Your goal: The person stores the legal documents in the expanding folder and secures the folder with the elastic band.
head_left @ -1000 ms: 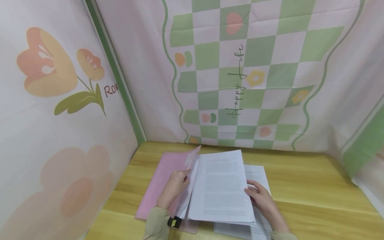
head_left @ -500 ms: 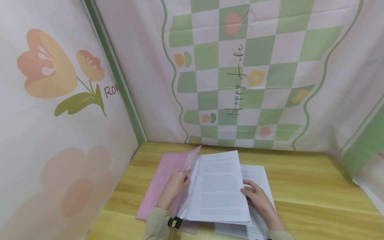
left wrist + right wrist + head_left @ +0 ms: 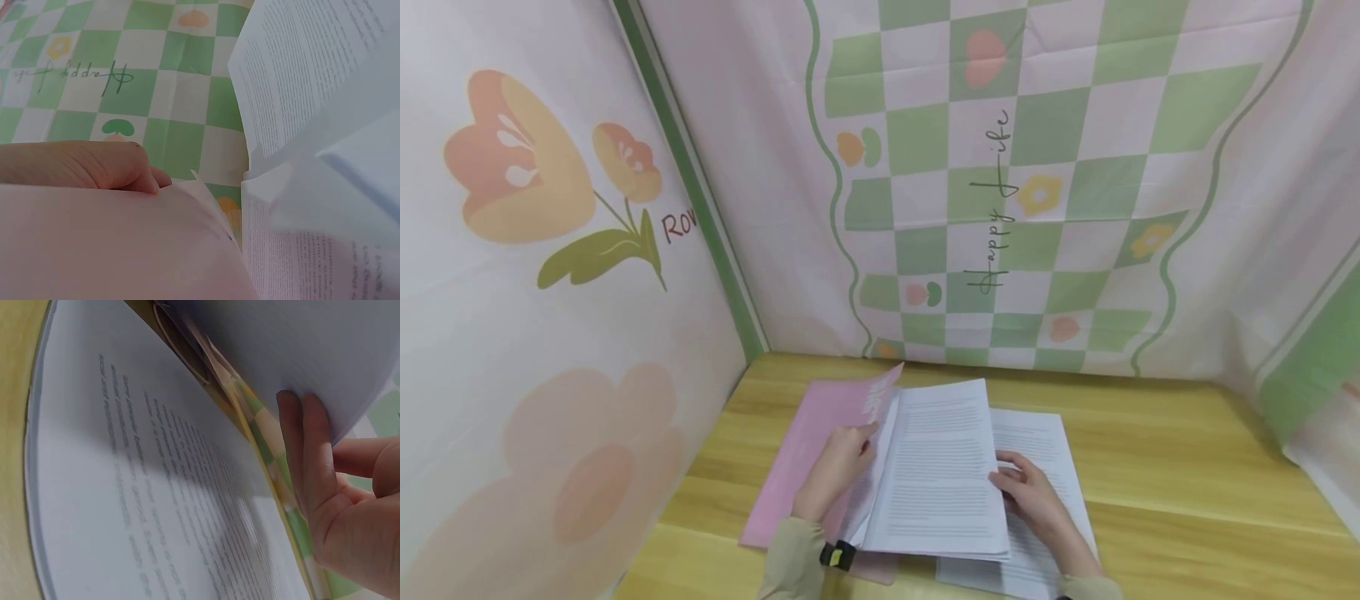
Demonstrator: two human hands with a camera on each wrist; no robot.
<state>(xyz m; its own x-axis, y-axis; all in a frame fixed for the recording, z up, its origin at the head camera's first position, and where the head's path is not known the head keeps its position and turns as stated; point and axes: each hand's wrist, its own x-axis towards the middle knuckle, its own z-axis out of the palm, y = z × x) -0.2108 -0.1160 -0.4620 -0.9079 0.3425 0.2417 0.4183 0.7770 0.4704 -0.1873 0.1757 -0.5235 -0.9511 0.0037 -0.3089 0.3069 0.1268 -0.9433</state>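
Note:
My left hand (image 3: 835, 471) pinches the raised cover of a pink folder (image 3: 790, 454) at the left of the table. In the left wrist view, the fingers bend over the cover's edge. Between thumb and fingers, my right hand (image 3: 1036, 504) holds the right edge of printed sheets (image 3: 940, 475), tilted beside the folder's opening. How far their left edge reaches into the folder is hidden. Under them and to the right, a second stack of printed paper (image 3: 1033, 429) lies on the table; the right wrist view shows its text close up beneath the lifted sheets.
The wooden table (image 3: 1187, 483) extends to the right and behind the papers. A patterned cloth wall (image 3: 977, 192) rises at the table's back edge, and a flowered one (image 3: 550, 333) stands along the left side.
My right hand has moved left with the printed sheets, closer to the folder. More of the stack beneath shows now. My left hand and the folder have stayed in place.

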